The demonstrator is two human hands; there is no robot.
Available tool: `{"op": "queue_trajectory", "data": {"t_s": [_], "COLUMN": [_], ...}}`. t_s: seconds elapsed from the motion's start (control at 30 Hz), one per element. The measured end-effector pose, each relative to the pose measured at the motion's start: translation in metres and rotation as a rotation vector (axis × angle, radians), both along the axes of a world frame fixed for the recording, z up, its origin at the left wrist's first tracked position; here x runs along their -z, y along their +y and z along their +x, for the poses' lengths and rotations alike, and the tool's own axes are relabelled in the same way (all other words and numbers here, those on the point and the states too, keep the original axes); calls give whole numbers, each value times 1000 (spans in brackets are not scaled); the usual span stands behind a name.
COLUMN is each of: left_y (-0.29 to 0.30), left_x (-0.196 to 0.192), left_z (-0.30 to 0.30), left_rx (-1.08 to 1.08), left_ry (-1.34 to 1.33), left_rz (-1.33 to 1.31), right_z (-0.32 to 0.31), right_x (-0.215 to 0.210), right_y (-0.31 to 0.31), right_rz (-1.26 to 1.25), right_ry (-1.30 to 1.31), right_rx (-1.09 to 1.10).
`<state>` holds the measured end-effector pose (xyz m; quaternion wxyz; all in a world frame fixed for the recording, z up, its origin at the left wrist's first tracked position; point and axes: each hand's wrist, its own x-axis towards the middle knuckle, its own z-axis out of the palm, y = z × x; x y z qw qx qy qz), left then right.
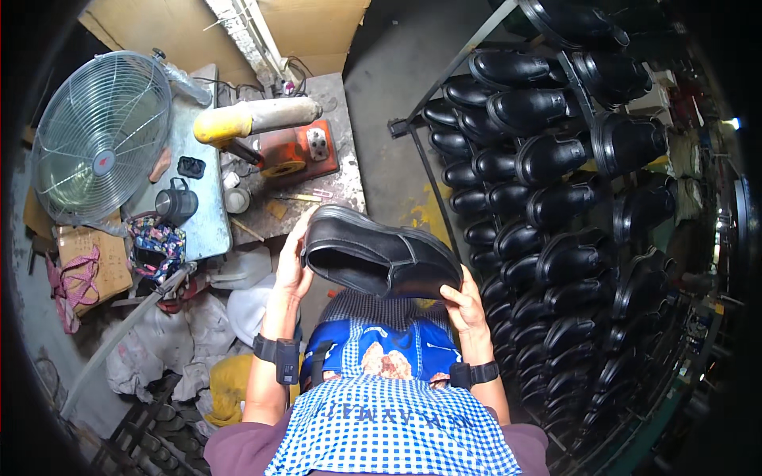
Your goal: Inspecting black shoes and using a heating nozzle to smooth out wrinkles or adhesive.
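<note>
A black leather shoe (361, 254) is held up in front of me, lying across between both hands. Its heel end is on the left and its toe on the right, with the dark opening facing me and the sole edge away from me. My left hand (294, 258) grips the heel end, its fingers partly hidden behind the shoe. At the toe, my right hand (467, 305) holds on with the thumb on the near side; the other fingers are partly hidden.
Shoes (548, 166) fill a tall rack (444, 206) on the right. An orange machine (298, 151) with a yellow-ended pipe (254, 117) stands on the stained workbench (349, 174). Left of it are a large fan (103, 159), a dark mug (176, 202) and a floral bag (156, 247). White sacks (151, 341) lie below.
</note>
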<state>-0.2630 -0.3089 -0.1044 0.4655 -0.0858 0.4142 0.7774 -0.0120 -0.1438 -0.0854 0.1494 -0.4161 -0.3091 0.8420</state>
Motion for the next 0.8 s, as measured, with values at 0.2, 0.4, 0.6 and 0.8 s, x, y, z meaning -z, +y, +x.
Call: {"op": "queue_trajectory", "data": {"t_s": [0.2,0.4,0.6,0.8], "left_y": [-6,-5,-4,-1], "left_x": [6,6,10,34], "left_z": [-11,-13,-13,0], "left_rx": [-23,-35,-13,63], "left_ry": [-83,-93,-138,-337], "left_rz": [3,50,23,8], "right_z": [-7,-12,-13,-22], "right_x": [2,-3,-14,-18], "right_y": [-1,0,1,-4], "right_rz": [60,119,196,426], "right_ry": [29,30,5,-83], "right_rx": [4,-12,13,29]}}
